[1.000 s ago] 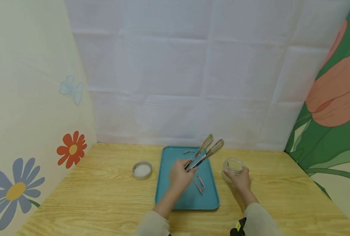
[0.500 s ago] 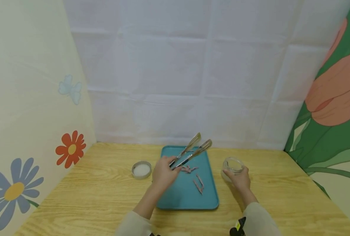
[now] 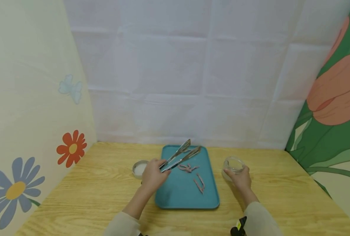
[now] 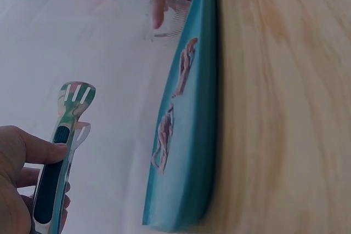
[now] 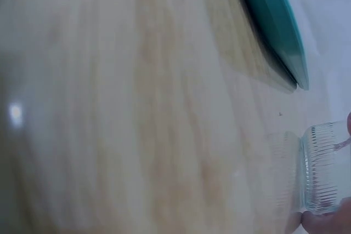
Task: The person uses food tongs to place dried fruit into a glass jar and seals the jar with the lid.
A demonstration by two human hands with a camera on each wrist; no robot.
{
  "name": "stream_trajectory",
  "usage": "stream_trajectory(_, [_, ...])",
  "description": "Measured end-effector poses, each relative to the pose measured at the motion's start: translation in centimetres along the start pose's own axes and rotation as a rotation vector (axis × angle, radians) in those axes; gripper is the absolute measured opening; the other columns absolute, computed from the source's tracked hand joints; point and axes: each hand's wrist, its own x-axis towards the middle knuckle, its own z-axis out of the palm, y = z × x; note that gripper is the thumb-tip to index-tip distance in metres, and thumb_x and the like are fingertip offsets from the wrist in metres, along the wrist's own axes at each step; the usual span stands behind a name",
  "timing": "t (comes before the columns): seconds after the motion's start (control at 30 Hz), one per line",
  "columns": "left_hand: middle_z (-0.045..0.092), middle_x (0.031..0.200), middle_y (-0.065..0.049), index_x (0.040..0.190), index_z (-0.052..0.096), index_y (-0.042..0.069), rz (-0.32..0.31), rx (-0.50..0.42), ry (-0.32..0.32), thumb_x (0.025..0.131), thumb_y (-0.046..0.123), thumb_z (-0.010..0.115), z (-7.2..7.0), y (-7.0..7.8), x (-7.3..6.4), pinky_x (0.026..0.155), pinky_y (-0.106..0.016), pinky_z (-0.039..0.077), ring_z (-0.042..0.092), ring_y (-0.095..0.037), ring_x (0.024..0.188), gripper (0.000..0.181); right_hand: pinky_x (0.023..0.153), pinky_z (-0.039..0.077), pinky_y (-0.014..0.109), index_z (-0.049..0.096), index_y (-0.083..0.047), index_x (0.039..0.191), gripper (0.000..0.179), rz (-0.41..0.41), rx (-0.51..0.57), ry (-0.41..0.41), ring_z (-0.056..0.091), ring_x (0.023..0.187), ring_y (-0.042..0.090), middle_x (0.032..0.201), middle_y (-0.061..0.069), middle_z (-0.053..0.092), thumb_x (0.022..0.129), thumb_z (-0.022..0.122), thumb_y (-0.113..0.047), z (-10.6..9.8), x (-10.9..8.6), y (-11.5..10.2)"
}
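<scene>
While the left hand (image 3: pixel 155 173) grips a pair of silver metal tongs (image 3: pixel 181 160) with slotted heads and dark handle inlays, its thumb lies flat along one handle and its other fingers curl round from the far side, as the left wrist view shows. The two arms of the tongs stand spread, their heads reaching forward from the fingers over a teal rectangular tray (image 3: pixel 186 196) with rounded corners, yet held clear of its surface. The right hand (image 3: pixel 242 178) pinches a clear, ribbed glass jar (image 5: pixel 321 168) just beside the tray's right edge, thumb on the near left side of the rim and fingers round the other side. On the tray, ahead and to the right of the left hand's fingers, thin pinkish strips (image 3: pixel 188 168) lie in three places: a tangle in the middle, too small to count; two long pieces nearer the person, set in a narrow V; and a bit at the far end, partly behind the tongs. One pair of tongs, one jar and one tray are in view, along with one round lid (image 3: pixel 138 168), grey-rimmed and white inside, lying on the yellowish wood-grain table (image 3: pixel 98 190), partly covered by the left hand.
</scene>
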Motion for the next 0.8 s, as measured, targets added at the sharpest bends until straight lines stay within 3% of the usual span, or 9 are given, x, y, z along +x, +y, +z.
stream_trajectory(0.33, [0.054, 0.077, -0.007, 0.097, 0.066, 0.007, 0.01, 0.069, -0.073, 0.066, 0.015, 0.072, 0.1, -1.4, -0.6, 0.049, -0.031, 0.038, 0.048, -0.019, 0.068, 0.032, 0.087, 0.027, 0.051, 0.013, 0.008, 0.13, 0.091, -0.013, 0.021, -0.007, 0.028, 0.111, 0.046, 0.124, 0.035, 0.027, 0.071, 0.069, -0.033, 0.0, 0.0, 0.0])
stream_trajectory(0.57, [0.055, 0.081, -0.006, 0.097, 0.067, 0.008, -0.029, 0.133, -0.12, 0.066, 0.016, 0.073, 0.7, -2.0, -1.0, 0.047, -0.031, 0.038, 0.051, -0.02, 0.069, 0.033, 0.087, 0.027, 0.051, 0.014, 0.009, 0.129, 0.09, -0.023, 0.013, 0.0, 0.029, 0.11, 0.046, 0.123, 0.035, 0.028, 0.071, 0.069, -0.032, -0.1, 0.0, 0.2])
stream_trajectory(0.8, [0.055, 0.079, -0.006, 0.095, 0.068, 0.01, -0.029, 0.185, -0.109, 0.065, 0.016, 0.073, 1.2, -2.3, -1.4, 0.043, -0.03, 0.037, 0.052, -0.02, 0.067, 0.03, 0.088, 0.026, 0.051, 0.013, 0.009, 0.129, 0.09, -0.015, 0.009, 0.003, 0.029, 0.11, 0.047, 0.123, 0.035, 0.028, 0.071, 0.069, -0.032, 0.1, 0.1, 0.2])
